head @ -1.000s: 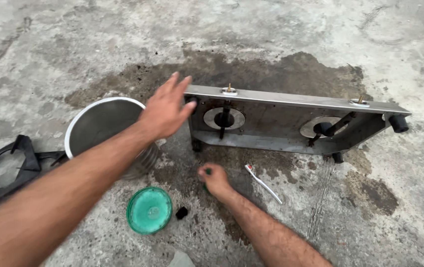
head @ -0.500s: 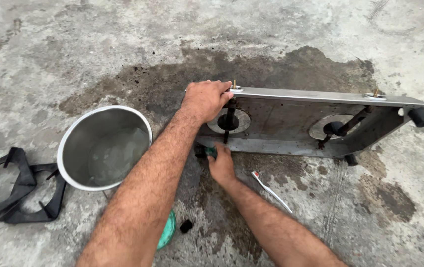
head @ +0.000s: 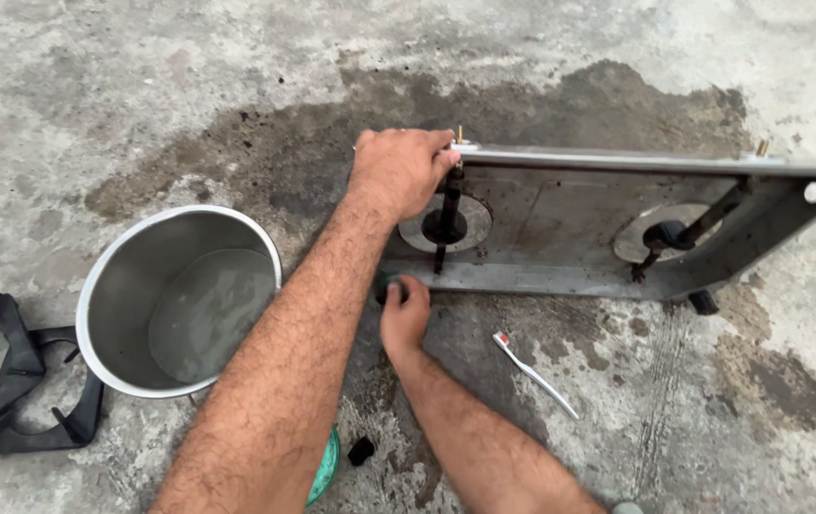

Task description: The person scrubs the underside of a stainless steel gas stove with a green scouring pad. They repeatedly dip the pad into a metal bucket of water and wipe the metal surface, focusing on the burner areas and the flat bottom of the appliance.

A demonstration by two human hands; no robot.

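I count one metal stove body tipped on its edge across the upper right of the frame, with two round burner openings, one at centre and one to its right. At the left sit one steel pot and, at the far left edge, two black pan supports stacked together. Lower down I see one white toothbrush, one green lid, one small black piece, and my two hands, left and right.

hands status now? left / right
Left hand: closed, grip on the stove top edge.
Right hand: fingers on its dark foot; grip unclear.
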